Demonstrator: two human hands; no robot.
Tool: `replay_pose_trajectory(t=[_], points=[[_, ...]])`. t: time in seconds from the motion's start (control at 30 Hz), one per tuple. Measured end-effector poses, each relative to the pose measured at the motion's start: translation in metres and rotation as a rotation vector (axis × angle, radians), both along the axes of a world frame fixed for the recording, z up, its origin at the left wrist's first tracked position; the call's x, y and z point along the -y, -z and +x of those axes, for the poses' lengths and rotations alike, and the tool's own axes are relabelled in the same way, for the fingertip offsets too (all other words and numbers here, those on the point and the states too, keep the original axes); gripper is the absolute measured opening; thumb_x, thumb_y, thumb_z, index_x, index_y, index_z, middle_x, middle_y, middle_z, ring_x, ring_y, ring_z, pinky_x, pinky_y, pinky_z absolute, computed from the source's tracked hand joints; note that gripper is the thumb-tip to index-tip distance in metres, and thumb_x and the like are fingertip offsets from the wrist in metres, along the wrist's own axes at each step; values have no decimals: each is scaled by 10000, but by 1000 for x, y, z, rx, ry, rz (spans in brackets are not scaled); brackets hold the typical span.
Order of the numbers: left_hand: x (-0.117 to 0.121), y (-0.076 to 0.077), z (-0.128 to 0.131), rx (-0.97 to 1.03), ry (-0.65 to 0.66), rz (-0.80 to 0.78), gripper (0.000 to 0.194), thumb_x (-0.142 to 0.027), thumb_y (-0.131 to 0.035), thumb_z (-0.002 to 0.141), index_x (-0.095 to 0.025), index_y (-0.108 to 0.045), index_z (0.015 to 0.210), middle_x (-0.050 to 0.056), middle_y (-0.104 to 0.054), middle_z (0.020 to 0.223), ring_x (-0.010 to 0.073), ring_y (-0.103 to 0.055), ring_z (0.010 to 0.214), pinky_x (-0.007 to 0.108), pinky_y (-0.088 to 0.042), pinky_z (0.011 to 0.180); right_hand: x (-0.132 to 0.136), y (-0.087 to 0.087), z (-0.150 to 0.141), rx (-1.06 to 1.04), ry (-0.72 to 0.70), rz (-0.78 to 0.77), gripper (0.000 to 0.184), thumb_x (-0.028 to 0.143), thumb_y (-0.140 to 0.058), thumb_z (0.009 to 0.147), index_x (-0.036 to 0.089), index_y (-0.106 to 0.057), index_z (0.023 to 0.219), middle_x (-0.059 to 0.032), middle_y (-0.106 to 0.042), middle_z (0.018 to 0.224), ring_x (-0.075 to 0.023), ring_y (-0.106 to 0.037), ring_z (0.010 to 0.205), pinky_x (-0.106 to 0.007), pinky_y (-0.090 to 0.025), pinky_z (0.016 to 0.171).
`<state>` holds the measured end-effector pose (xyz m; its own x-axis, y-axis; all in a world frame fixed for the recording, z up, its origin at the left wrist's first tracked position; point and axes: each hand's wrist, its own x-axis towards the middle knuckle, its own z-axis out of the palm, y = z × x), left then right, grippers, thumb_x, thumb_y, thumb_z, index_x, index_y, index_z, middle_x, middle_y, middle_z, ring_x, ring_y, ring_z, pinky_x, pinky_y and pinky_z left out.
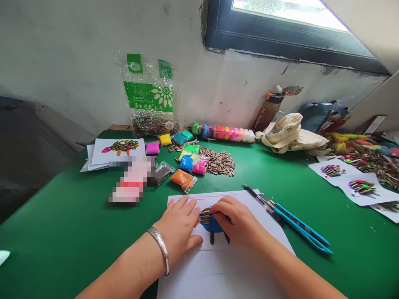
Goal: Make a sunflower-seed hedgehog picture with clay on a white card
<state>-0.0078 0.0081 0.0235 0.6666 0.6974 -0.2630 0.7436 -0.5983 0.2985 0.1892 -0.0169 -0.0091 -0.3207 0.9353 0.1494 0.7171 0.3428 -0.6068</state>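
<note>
White paper (230,265) lies before me with a blue clay animal shape (213,226) on it. The shape has an orange end at the left, two dark legs, and striped sunflower seeds (205,215) pressed into its left part. My left hand (181,222), with a silver bangle on its wrist, rests flat on the paper with fingers stretched, touching the orange end. Over the right part of the shape, my right hand (235,218) pinches a sunflower seed, mostly hidden by the fingers, against the blue clay.
Right of the paper lie a pen (257,197) and a blue utility knife (302,228). Behind are bagged clay packets (183,179), a seed pile (218,161), a seed bag (149,95), a bottle (267,110) and a cloth bag (289,135). Finished pictures (363,189) lie at right.
</note>
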Motion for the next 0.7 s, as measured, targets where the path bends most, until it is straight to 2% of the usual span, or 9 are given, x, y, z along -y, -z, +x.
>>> replay_pose_trajectory(t=[0.17, 0.37, 0.7], points=[[0, 1, 0, 14, -3, 2, 365, -322, -645, 766, -222, -562, 1107, 92, -522, 1270, 322, -369, 1254, 542, -305, 1046, -2, 3, 0, 4, -4, 20, 159, 86, -511, 848, 176, -640, 832, -45, -624, 803, -166, -546, 785, -266, -436, 703], [-1, 3, -1, -17, 8, 10, 417, -357, -640, 777, -196, -569, 1154, 120, -512, 1300, 343, -337, 1291, 575, -283, 1059, -3, 8, -1, 11, -22, 56, 161, 103, -508, 863, 176, -610, 763, -38, -608, 769, -169, -527, 773, -267, -423, 691], [2, 2, -1, -38, 8, 27, 464, -380, -624, 785, -186, -558, 1202, 135, -488, 1345, 350, -314, 1315, 601, -259, 1062, -5, 4, -6, 6, -45, 73, 166, 82, -519, 855, 173, -584, 733, -25, -597, 728, -158, -507, 746, -258, -407, 681]])
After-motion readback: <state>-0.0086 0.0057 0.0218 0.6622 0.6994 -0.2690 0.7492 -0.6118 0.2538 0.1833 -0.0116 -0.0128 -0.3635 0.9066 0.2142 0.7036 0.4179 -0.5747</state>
